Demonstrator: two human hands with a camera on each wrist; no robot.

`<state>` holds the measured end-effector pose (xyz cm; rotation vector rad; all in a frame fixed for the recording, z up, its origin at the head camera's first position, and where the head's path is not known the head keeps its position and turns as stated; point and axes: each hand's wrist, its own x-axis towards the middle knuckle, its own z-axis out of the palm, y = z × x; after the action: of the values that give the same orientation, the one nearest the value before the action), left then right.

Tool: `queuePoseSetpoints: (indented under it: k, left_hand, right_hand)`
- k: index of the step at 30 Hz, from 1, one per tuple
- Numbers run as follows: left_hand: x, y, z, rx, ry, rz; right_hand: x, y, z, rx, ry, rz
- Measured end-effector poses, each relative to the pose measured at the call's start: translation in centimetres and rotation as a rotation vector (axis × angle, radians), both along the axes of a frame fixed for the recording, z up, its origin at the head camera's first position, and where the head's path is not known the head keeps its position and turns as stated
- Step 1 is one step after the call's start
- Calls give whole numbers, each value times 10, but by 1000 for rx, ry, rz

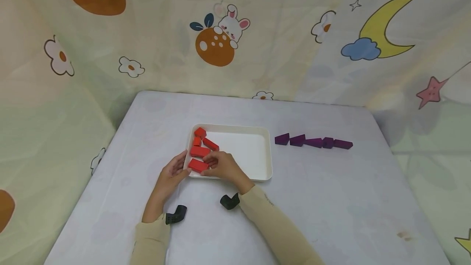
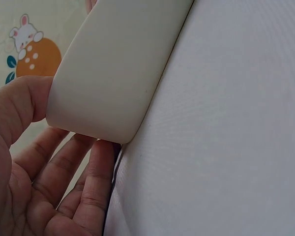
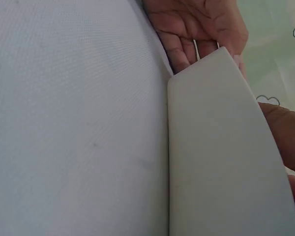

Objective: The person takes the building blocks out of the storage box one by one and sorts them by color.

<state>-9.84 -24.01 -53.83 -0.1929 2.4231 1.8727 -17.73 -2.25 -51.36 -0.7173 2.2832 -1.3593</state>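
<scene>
In the head view a shallow white tray (image 1: 254, 154) holds several red blocks at its left end. My left hand (image 1: 171, 177) grips the tray's near left corner. In the left wrist view the thumb (image 2: 29, 96) lies against the rim and the fingers (image 2: 96, 191) are at the outer wall. Reaching over the near wall, my right hand (image 1: 224, 167) pinches the right end of the nearest red block (image 1: 198, 166) between thumb and fingers. Another red block (image 1: 200, 151) lies just behind it. In the right wrist view the tray wall (image 3: 216, 147) hides the blocks.
To the right of the tray, several purple blocks (image 1: 313, 142) lie in a row, end to end. A white cloth covers the table (image 1: 331, 199). Patterned fabric (image 1: 279, 44) hangs behind and at the sides. A black wrist camera (image 1: 177, 214) is worn on each wrist.
</scene>
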Motion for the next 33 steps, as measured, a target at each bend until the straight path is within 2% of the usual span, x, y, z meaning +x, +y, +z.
queuePoseSetpoints:
  k: [3,6,8,13,16,22,28,33]
  left_hand:
    - [0,1,0,5,3,1]
    - [0,2,1,6,16,-2]
    - [-1,3,1,4,20,1]
    - [-2,5,1,-11,1,12]
    - [-2,4,0,-21,-13,21]
    - [-1,3,-2,12,8,13]
    - [-2,5,-2,11,-6,27]
    - [-2,5,-1,17,-19,30]
  right_hand:
    - [1,-2,-1,38,40,-15]
    - [3,1,1,37,43,-44]
    - [4,5,2,5,24,-77]
    - [7,26,4,-163,-52,-148]
    - [8,42,6,-237,-62,-169]
    - [7,80,14,-283,17,-184]
    - [2,122,18,-249,132,-201]
    - [-2,155,19,-222,182,-269]
